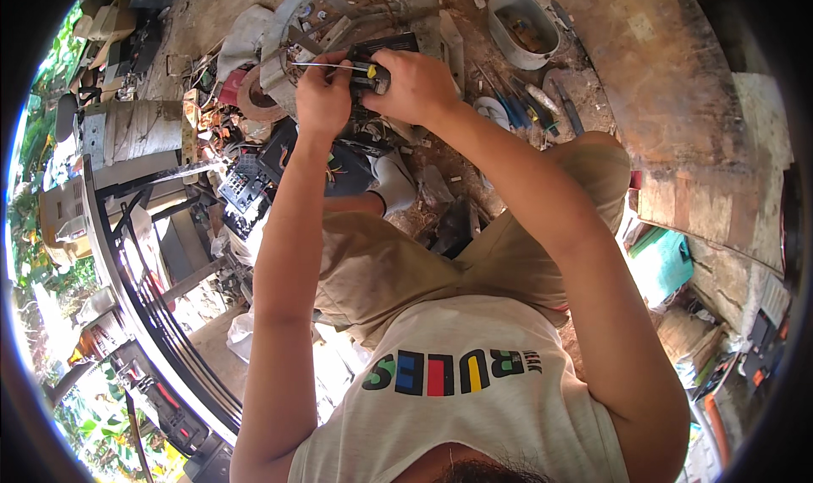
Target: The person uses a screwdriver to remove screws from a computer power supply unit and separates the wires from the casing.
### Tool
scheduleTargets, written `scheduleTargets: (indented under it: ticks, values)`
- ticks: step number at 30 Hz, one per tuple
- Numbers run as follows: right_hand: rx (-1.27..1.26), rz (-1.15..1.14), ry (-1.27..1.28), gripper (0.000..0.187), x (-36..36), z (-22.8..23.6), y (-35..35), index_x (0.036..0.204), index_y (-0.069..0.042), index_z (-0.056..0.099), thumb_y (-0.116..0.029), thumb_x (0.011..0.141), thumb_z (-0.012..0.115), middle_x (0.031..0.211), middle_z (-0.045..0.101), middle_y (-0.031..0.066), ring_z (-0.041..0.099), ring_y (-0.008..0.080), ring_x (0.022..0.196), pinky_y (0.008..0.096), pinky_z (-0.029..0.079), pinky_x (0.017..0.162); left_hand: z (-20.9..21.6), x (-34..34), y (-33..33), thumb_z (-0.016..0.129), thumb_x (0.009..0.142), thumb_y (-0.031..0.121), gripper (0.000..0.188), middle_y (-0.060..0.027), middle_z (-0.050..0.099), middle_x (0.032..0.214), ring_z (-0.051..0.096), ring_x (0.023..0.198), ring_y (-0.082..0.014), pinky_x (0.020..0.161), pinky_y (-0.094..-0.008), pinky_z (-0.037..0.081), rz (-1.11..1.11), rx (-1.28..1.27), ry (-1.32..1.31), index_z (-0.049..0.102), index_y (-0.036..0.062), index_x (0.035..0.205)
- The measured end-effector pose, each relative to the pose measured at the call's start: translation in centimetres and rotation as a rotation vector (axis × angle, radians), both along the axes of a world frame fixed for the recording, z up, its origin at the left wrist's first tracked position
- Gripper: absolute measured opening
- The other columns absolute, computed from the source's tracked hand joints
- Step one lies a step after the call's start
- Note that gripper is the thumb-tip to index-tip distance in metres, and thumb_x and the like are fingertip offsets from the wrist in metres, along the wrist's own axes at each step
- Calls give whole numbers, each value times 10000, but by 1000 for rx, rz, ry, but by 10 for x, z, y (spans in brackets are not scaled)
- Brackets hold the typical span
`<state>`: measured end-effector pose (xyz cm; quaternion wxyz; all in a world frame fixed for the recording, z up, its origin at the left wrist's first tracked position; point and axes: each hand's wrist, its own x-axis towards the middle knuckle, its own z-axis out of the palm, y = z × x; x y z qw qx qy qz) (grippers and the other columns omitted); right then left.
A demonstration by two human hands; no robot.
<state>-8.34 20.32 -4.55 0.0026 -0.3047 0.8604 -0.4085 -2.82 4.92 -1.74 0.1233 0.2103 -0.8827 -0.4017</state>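
Both my hands meet over a cluttered round work block at the top of the view. My right hand is closed around the dark and yellow handle of a screwdriver; its thin metal shaft points left, across the fingers of my other hand. My left hand has its fingers curled in against a small black part between the hands. The fingers partly cover this part, so its kind does not show. Right behind it lies a dark ribbed piece.
A grey oval tub stands at the upper right. Several hand tools lie on the dirt floor below it, beside a large wooden board. Scrap parts and a circuit board crowd the left, near a metal frame.
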Motion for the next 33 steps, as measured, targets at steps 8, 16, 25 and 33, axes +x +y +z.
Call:
scheduleTargets:
  ticks: [8,16,25,33]
  values:
    - [-13,-4,-13,528,5,1,9,1102,-113,711,-392,660,788,966,732,105,706,313,872,418,573,737,-24,-5,-19,668,935,155,218,-57,726,929,619,814,-101,757,-264,484,-24,286,78,705,29,1108]
    - [-57,65,15,484,-5,-5,17,1098,-113,691,-401,721,790,886,728,125,706,337,812,433,567,708,-23,-3,-16,667,934,178,235,-59,725,939,626,853,-117,795,-281,483,8,259,37,713,22,1105]
    - [-130,-6,-44,566,2,5,28,1205,-77,601,-474,824,734,814,710,148,706,349,776,452,558,672,-23,-16,-14,671,926,215,279,-114,729,950,650,865,-164,808,-308,500,-68,35,48,704,-12,1085]
    - [58,-479,-161,332,-62,-27,271,1152,-91,591,-348,942,612,917,682,207,668,417,851,508,517,762,-6,1,-9,667,924,157,273,-64,699,959,640,902,-127,794,-278,500,-86,100,-10,654,-20,1132]
